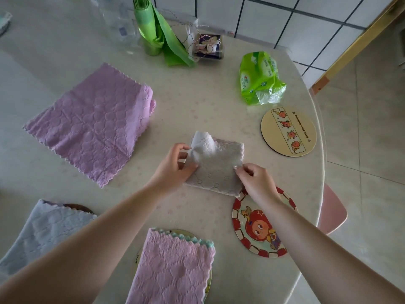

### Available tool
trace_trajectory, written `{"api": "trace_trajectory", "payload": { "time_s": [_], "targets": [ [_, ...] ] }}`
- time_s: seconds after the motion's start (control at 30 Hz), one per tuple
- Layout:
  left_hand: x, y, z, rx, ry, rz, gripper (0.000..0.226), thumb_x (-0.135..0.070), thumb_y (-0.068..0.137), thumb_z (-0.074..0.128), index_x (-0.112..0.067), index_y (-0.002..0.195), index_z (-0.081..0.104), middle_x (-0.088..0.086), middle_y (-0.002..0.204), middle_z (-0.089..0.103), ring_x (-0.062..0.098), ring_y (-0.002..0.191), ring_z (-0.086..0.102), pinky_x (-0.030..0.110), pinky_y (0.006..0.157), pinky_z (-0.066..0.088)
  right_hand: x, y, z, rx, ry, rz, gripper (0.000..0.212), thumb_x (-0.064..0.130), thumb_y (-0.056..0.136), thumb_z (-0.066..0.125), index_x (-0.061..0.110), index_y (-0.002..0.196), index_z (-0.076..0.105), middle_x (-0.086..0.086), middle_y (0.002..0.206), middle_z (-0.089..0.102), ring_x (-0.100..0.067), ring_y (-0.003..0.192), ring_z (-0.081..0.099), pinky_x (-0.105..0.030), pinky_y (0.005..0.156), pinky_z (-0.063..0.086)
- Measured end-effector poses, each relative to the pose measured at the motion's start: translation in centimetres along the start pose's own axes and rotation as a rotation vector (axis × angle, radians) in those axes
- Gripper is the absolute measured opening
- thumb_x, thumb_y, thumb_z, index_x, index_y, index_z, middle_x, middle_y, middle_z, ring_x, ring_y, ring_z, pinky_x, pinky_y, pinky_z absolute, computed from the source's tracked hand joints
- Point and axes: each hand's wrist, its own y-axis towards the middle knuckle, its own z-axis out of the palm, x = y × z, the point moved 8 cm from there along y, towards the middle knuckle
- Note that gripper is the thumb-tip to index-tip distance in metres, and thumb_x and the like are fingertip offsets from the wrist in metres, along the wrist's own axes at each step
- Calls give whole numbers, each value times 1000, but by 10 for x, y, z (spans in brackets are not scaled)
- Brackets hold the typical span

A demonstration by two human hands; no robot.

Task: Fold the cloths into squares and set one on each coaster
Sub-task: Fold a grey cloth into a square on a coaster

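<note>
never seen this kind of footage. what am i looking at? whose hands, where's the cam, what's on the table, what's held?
There is no robot: a person wears one camera on the head, looking down at their own hands. The left hand and right hand are both pinching a grey cloth, mid-fold. On the table: an unfolded purple cloth, a pink cloth and a light blue cloth, each lying on a coaster, plus two bare coasters, a cartoon coaster and a beige coaster.
</note>
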Motion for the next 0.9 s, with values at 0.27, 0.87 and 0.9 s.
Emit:
{"api": "trace_trajectory", "payload": {
  "time_s": [0.27, 0.87, 0.9],
  "targets": [
    [-21, 2, 7, 66, 274, 333, 29, -4, 83, 64, -22, 105, 68, -6, 109, 51, -17, 98, 45, 3, 82, 35, 17, -5, -3, -82, 35, -238, 47, 14, 92, 54, 32, 134, 43, 13, 116, 53, 6, 87, 57, -10, 70, 47],
    [-6, 15, 7, 29, 279, -17, 60, -12, 83, 62, -15, 139, 40, -1, 110, 40, 15, 98, 49, 14, 78, 32, 15, -1, 5, -126, -156, -283, 48, 15, 94, 50, 15, 140, 38, 3, 144, 39, -15, 126, 43, -20, 97, 34],
    [-7, 15, 7, 39, 308, -33, 61, -15, 82, 63, -17, 139, 39, -1, 110, 39, 18, 99, 50, 18, 80, 34, 16, 0, 5, -116, -166, -284, 48, 16, 94, 49, 15, 141, 37, 3, 144, 38, -15, 127, 42, -21, 98, 34]
  ]
}}
